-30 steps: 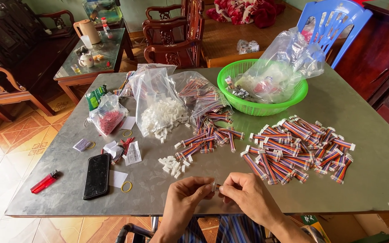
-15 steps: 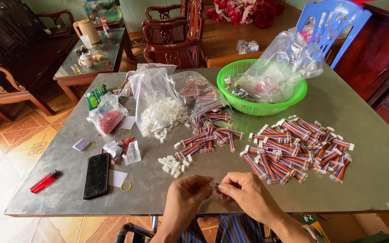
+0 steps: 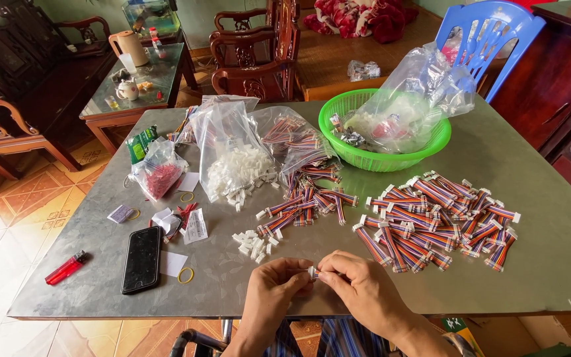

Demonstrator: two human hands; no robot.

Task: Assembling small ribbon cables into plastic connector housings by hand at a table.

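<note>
Two hands meet at the near edge of the grey table (image 3: 530,198). The left hand (image 3: 273,287) and right hand (image 3: 358,284) both pinch a small white connector (image 3: 312,272) between fingertips, held just above the tabletop. A small heap of loose white connectors (image 3: 252,243) lies just beyond the left hand. A broad pile of striped ribbon-cable pieces (image 3: 437,221) spreads to the right. Behind: a clear bag of white connectors (image 3: 236,165) and a green basket (image 3: 365,158). At left, a black phone (image 3: 142,259) and a red lighter (image 3: 65,268).
</note>
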